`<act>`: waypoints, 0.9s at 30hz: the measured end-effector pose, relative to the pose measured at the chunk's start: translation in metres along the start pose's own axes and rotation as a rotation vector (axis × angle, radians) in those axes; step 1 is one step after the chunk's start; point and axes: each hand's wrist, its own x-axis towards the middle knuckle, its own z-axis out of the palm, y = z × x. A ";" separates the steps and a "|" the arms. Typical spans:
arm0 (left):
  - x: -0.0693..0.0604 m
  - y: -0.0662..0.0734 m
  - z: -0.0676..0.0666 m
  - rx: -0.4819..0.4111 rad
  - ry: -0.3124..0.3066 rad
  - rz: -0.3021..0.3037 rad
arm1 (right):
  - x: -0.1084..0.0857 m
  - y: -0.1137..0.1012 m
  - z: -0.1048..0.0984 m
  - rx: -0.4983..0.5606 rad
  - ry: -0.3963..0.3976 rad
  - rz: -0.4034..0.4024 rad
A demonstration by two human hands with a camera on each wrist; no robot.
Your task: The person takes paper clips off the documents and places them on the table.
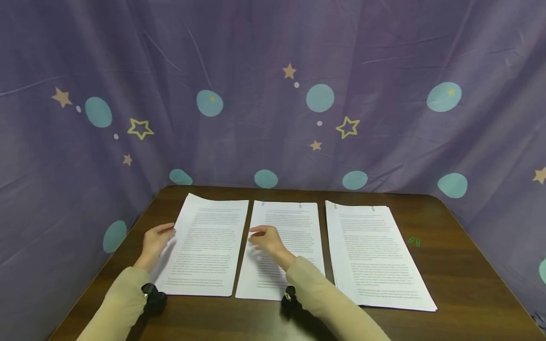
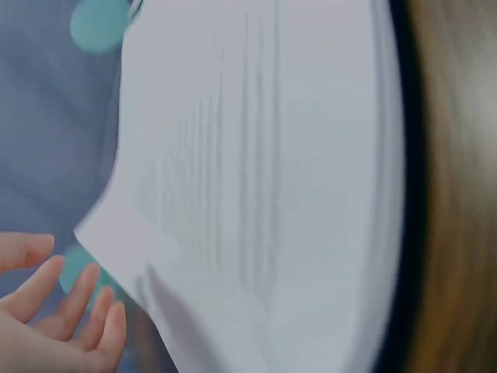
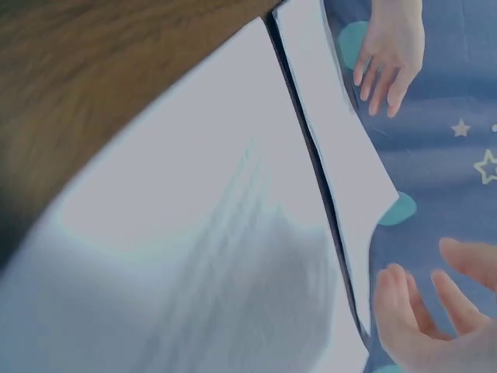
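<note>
Three stacks of printed paper lie side by side. My left hand point(image 1: 155, 242) is at the left edge of the left paper stack point(image 1: 209, 246), fingers loosely bent; whether they touch the sheets I cannot tell. In the left wrist view the same hand point(image 2: 70, 318) shows nothing between its fingers. Over the left part of the middle paper stack point(image 1: 290, 251) hovers my right hand point(image 1: 268, 239), its fingers relaxed and bare, as the right wrist view of the hand point(image 3: 435, 326) confirms. Blue paper clips point(image 1: 300, 205) sit on the middle stack's top edge.
At the right lies a third paper stack point(image 1: 379, 255) with green paper clips point(image 1: 373, 208) along its top edge. Two loose green paper clips point(image 1: 417, 242) rest beside it on the brown wooden table point(image 1: 465, 284). A patterned purple curtain point(image 1: 256, 57) hangs behind.
</note>
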 end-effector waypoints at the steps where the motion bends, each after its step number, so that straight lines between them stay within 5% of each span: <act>1: -0.001 0.004 0.003 -0.002 -0.015 0.032 | -0.002 -0.002 -0.004 -0.007 -0.015 0.006; 4: -0.008 0.018 0.015 -0.021 -0.089 0.097 | -0.006 -0.006 -0.017 -0.028 -0.057 0.024; 11: -0.021 0.048 0.045 -0.046 -0.195 0.130 | -0.014 -0.006 -0.046 -0.079 -0.092 0.031; 27: -0.038 0.066 0.089 -0.138 -0.390 0.256 | -0.030 -0.003 -0.101 -0.181 0.058 0.058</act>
